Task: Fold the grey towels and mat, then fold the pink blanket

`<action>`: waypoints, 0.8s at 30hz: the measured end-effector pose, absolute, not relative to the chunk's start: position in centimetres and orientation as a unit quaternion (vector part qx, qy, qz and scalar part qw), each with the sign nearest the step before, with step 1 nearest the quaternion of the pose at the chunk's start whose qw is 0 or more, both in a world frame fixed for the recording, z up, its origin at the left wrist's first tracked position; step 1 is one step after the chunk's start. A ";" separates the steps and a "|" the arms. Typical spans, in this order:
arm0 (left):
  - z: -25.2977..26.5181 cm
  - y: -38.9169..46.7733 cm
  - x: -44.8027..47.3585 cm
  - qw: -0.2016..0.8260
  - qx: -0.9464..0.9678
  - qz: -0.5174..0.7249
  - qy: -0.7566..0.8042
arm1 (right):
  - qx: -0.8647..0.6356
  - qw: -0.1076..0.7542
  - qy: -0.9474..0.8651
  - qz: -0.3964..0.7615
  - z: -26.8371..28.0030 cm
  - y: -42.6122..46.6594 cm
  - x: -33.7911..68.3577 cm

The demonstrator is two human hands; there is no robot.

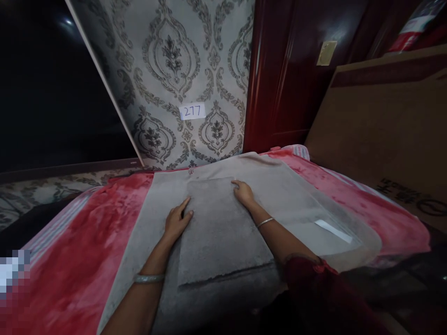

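Cloth [220, 228], grey, rectangular, seems steadied by your unclenched left hand [176, 223]; whether your right hand [244, 193] pinches is unclear.

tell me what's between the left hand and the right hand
In the head view, a rectangular gray cloth lies between the left hand and the right hand, with fingertips at its edges.

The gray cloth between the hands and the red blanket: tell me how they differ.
Color: the gray cloth is almost plain gray, while the red blanket is mottled red and pink with a striped border.
Size: the gray cloth is much smaller than the red blanket.
Place: the gray cloth lies on the pale sheet; the red blanket lies beneath that sheet.
Both are spread mostly flat.
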State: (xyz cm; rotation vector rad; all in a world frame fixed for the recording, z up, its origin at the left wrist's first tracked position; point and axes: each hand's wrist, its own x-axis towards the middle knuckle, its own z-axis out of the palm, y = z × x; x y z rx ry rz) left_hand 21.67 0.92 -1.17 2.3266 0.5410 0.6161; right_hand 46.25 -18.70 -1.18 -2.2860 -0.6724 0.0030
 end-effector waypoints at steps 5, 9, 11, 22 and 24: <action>-1.4 0.9 21.5 0.387 0.854 0.245 0.247 | -0.898 0.357 -0.257 -0.008 -1.7 -18.8 46.3; -1.5 0.7 21.4 0.443 0.825 0.243 0.252 | -0.895 0.357 -0.268 -0.015 -1.6 -19.1 46.3; -1.6 0.6 21.5 0.463 0.817 0.236 0.249 | -0.891 0.360 -0.276 -0.017 -1.5 -19.3 46.3; -1.5 0.3 21.4 0.462 0.808 0.240 0.277 | -0.903 0.328 -0.276 -0.015 -1.2 -19.4 46.0; -1.3 0.2 21.3 0.473 0.804 0.235 0.272 | -0.903 0.326 -0.278 -0.009 -0.9 -19.6 45.8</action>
